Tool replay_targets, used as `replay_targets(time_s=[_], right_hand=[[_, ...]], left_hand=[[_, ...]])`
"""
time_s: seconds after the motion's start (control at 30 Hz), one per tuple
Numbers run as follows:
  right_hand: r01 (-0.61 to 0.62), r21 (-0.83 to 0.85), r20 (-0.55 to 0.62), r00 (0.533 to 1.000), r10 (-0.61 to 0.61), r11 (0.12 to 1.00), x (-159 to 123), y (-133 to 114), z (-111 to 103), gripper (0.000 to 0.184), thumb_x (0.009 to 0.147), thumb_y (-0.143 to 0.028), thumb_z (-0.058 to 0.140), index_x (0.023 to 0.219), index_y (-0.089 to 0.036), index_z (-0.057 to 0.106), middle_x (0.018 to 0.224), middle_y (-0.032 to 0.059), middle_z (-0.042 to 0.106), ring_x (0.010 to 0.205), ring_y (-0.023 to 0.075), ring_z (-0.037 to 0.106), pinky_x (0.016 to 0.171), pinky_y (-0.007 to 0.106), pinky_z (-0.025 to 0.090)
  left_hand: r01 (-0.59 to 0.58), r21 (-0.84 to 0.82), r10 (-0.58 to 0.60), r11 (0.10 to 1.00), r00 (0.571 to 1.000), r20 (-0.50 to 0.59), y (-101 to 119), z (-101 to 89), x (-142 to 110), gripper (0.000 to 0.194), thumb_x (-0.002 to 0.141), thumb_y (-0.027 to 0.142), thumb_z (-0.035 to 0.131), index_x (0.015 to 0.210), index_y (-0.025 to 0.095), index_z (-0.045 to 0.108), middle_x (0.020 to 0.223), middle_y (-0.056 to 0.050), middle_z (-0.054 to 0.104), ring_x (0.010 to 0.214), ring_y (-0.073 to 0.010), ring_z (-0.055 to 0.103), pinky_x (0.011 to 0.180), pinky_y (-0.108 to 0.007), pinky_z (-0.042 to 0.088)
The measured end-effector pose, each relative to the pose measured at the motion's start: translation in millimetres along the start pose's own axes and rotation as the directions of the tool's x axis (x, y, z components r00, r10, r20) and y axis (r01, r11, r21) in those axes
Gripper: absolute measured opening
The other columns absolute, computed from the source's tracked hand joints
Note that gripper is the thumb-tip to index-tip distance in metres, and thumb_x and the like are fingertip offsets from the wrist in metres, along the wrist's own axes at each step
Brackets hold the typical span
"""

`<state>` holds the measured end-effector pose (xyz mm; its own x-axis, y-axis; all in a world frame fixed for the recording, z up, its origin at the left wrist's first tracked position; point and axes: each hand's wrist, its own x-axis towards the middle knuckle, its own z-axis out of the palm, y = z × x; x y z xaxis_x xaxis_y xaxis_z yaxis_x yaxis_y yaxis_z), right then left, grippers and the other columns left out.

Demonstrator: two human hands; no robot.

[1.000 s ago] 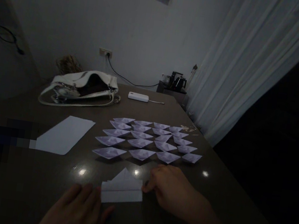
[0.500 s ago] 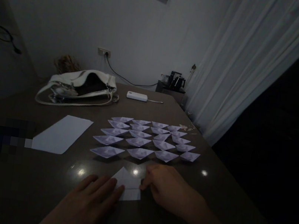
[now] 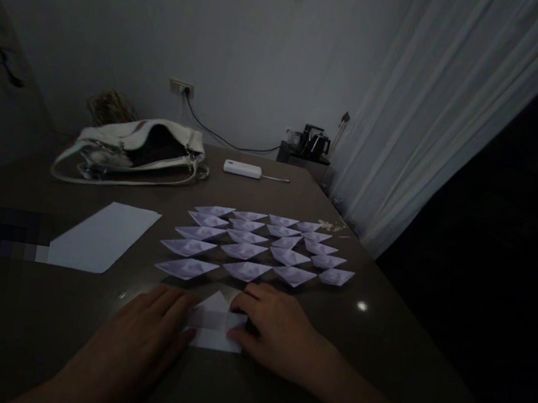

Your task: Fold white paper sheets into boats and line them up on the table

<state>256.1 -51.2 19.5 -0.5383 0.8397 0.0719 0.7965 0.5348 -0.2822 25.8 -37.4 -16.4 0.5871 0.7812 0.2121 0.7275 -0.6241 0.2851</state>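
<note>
A small folded paper (image 3: 217, 320), pointed at its far end and with a straight strip along the near edge, lies on the dark table in front of me. My left hand (image 3: 142, 337) holds its left edge between thumb and fingers. At the right edge, my right hand (image 3: 274, 333) grips the sheet with bent fingers above and the thumb below. Parts of both side corners are hidden under the fingertips. Just beyond my hands stand several folded paper boats (image 3: 244, 270) in rows.
A stack of white paper sheets (image 3: 104, 237) lies to the left. Farther back are a white handbag (image 3: 140, 148) and a white device with a short cable (image 3: 243, 169). A kettle (image 3: 317, 147) stands beyond the table's far end, and a white curtain (image 3: 413, 115) hangs along the right.
The folded paper has turned so that its near edge lies straight across. My right hand has moved left onto its edge, and my left fingers have shifted to the left edge.
</note>
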Motion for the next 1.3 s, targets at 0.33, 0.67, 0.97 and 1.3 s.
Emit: replay_targets(time_s=[0.33, 0.67, 0.97, 1.3], right_hand=[[-0.168, 0.552, -0.066, 0.968, 0.244, 0.817, 13.0, 11.9, 12.2, 0.035, 0.081, -0.031, 0.068, 0.112, -0.016, 0.062, 0.088, 0.0046, 0.066, 0.068, 0.0133, 0.057, 0.061, 0.025, 0.043], [-0.084, 0.833, -0.035, 0.978, 0.204, 0.547, 17.0, 15.7, 13.3, 0.012, 0.078, -0.025, 0.068, 0.081, -0.014, 0.067, 0.078, 0.003, 0.065, 0.071, 0.0139, 0.059, 0.064, 0.026, 0.045], [-0.117, 0.818, 0.002, 0.98, 0.2, 0.563, 22.1, 19.6, 26.1, 0.027, 0.074, -0.033, 0.073, 0.091, -0.014, 0.067, 0.081, 0.0031, 0.065, 0.069, 0.0141, 0.059, 0.057, 0.023, 0.043], [-0.224, 0.701, 0.07, 0.966, 0.247, 0.677, 17.2, 6.3, 23.4, 0.028, 0.073, -0.04, 0.073, 0.081, -0.014, 0.067, 0.07, 0.0005, 0.059, 0.062, 0.0122, 0.051, 0.051, 0.021, 0.034]], left_hand=[[0.147, -0.599, -0.238, 0.787, 0.968, -0.076, -6.9, -7.6, 12.8, 0.023, 0.086, 0.041, 0.054, 0.098, 0.023, 0.061, 0.099, -0.005, 0.068, 0.091, -0.0224, 0.065, 0.077, -0.032, 0.055], [0.348, -0.79, -0.366, 0.506, 0.915, 0.168, 1.2, -4.2, 13.9, 0.042, 0.075, 0.05, 0.066, 0.103, 0.019, 0.059, 0.072, -0.001, 0.069, 0.059, -0.0168, 0.063, 0.05, -0.023, 0.05], [0.454, -0.776, -0.418, 0.438, 0.867, 0.271, 7.9, -13.1, 17.2, 0.041, 0.07, 0.057, 0.064, 0.081, 0.018, 0.063, 0.055, 0.002, 0.063, 0.046, -0.0132, 0.055, 0.039, -0.019, 0.036], [0.319, -0.675, -0.238, 0.665, 0.948, 0.213, 5.6, -11.8, 14.9, 0.041, 0.076, 0.054, 0.061, 0.094, 0.02, 0.074, 0.091, -0.004, 0.075, 0.086, -0.0261, 0.068, 0.071, -0.027, 0.053]])
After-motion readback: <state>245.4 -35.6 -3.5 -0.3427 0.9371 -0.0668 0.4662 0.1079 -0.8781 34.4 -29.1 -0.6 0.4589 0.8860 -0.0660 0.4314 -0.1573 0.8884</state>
